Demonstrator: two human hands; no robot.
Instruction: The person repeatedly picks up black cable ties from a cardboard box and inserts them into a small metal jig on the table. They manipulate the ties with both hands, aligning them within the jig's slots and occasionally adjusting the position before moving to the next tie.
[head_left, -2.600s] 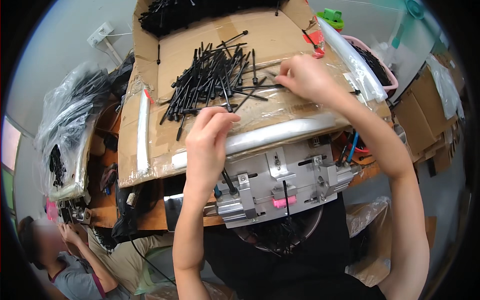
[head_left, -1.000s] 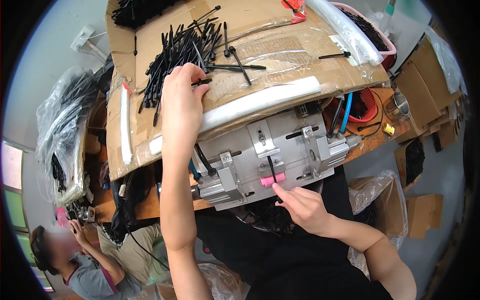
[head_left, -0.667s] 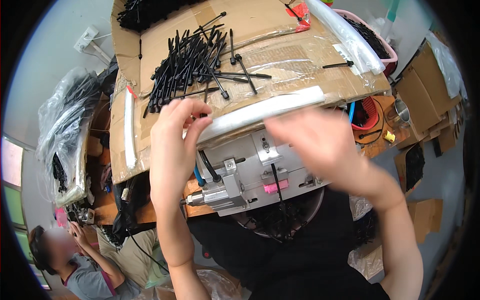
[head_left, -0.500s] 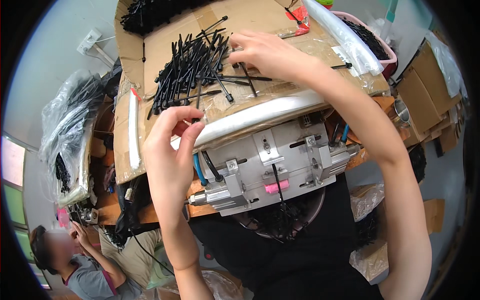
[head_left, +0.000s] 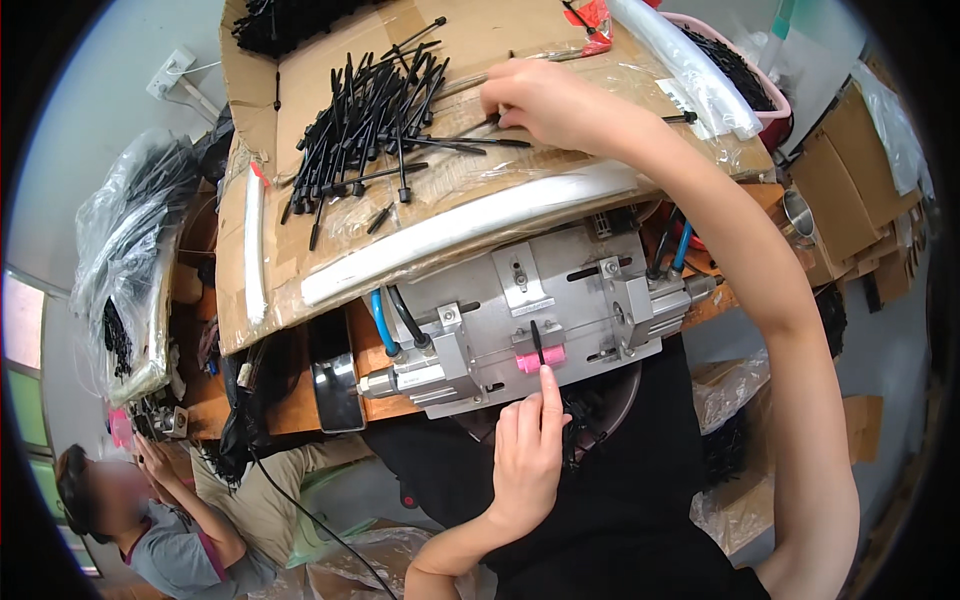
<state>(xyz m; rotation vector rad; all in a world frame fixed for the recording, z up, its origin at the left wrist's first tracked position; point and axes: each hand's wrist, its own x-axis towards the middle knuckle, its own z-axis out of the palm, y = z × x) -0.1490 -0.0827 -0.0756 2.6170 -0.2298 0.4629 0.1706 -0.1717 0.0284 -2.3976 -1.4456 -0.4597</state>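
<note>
A metal fixture (head_left: 570, 290) with clamping blocks at both sides stands at the bench edge. A black rod (head_left: 537, 345) rests over the pink block (head_left: 552, 361) on it. My left hand (head_left: 527, 455) is below the fixture, its index finger stretched to the rod's lower end and the other fingers bent; its thumb is hidden. On the cardboard lies a pile of black rods with thicker heads (head_left: 370, 120). Just right of the pile, my right hand (head_left: 545, 103) has closed fingers on a thin black rod (head_left: 474, 127), partly hidden by the hand.
A cardboard box (head_left: 300, 90) holds the pile, with a white taped strip (head_left: 470, 235) along its front edge. Blue tubes (head_left: 381, 322) lead to the fixture. Beneath it sits a bowl (head_left: 618, 405) of black pieces. At lower left another person (head_left: 190, 540) works.
My left hand has moved from the pile's front edge down to the pink block. The rod hanging over the fixture's front now lies higher, on the block. My right hand has shifted slightly right.
</note>
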